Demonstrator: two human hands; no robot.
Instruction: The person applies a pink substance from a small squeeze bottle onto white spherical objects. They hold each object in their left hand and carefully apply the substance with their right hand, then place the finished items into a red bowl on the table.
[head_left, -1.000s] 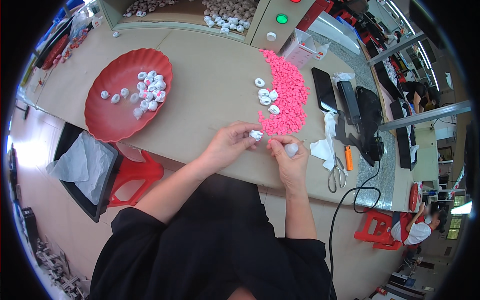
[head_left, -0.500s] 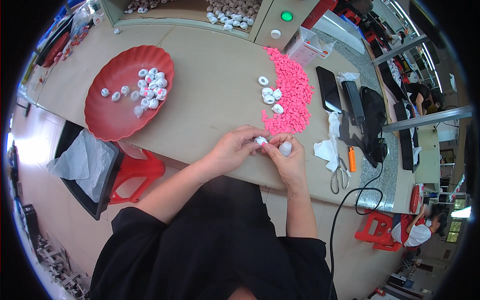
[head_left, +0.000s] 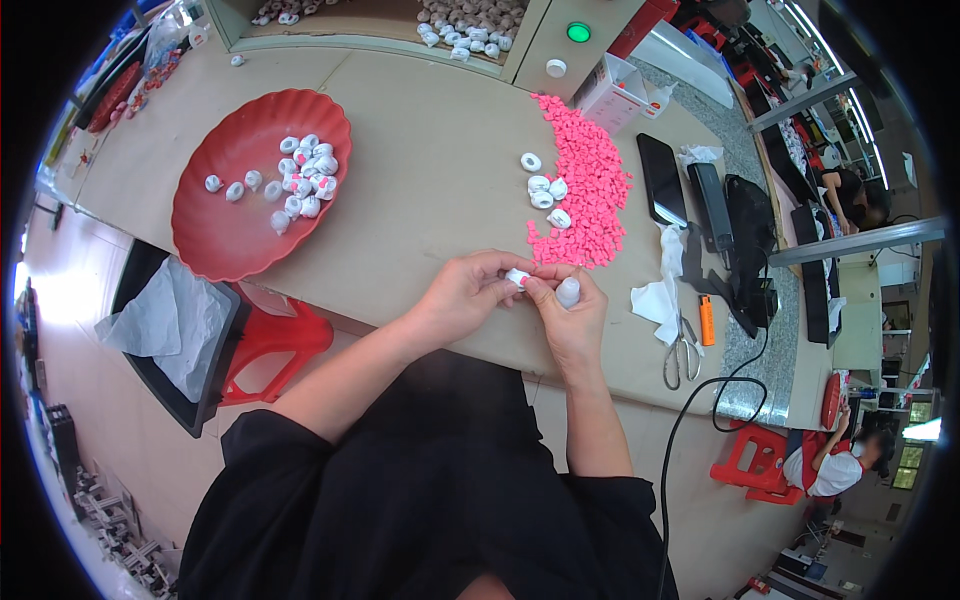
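Note:
My left hand [head_left: 463, 298] pinches a small white rounded piece [head_left: 516, 276] over the front part of the table. Against its side sits a tiny pink piece [head_left: 524, 282], pressed by the thumb and fingertips of my right hand [head_left: 574, 335]. A whitish, round-ended thing [head_left: 568, 292], perhaps a small bottle, is tucked in my right hand too; most of it is hidden. Beyond my hands spreads a heap of small pink pieces [head_left: 590, 180]. Several white ring-like pieces [head_left: 541, 190] lie along its left edge.
A red scalloped dish [head_left: 215, 240] on the left holds several white pieces, some with pink bits. At right lie a black phone [head_left: 661, 180], scissors [head_left: 683, 360], an orange lighter [head_left: 707, 320] and white tissue [head_left: 655, 300]. A white box [head_left: 608, 95] stands behind the heap.
Both hands have shifted slightly left and up together, still meeting at the white piece. The white piece looks slightly turned, with the pink bit at its right side.

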